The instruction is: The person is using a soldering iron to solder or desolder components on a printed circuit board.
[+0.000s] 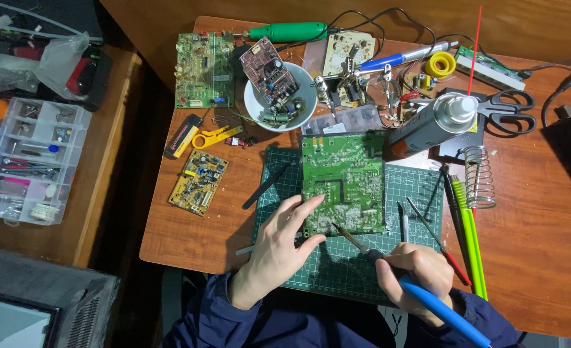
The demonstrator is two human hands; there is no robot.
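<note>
A green circuit board (343,180) lies solder side up on a green cutting mat (337,264). My left hand (279,248) rests flat on the mat, its fingers pressing the board's lower left corner. My right hand (414,274) grips a blue-handled soldering iron (440,306). The iron's thin tip touches the board's lower edge, just right of my left fingertips.
A white bowl (301,103) holds a reddish board. Other boards (198,180) lie at left. A spray can (430,122), scissors (507,109), a coil iron stand (480,177), tweezers and green tools (471,238) crowd the right. A clear parts box (28,161) sits on the side table.
</note>
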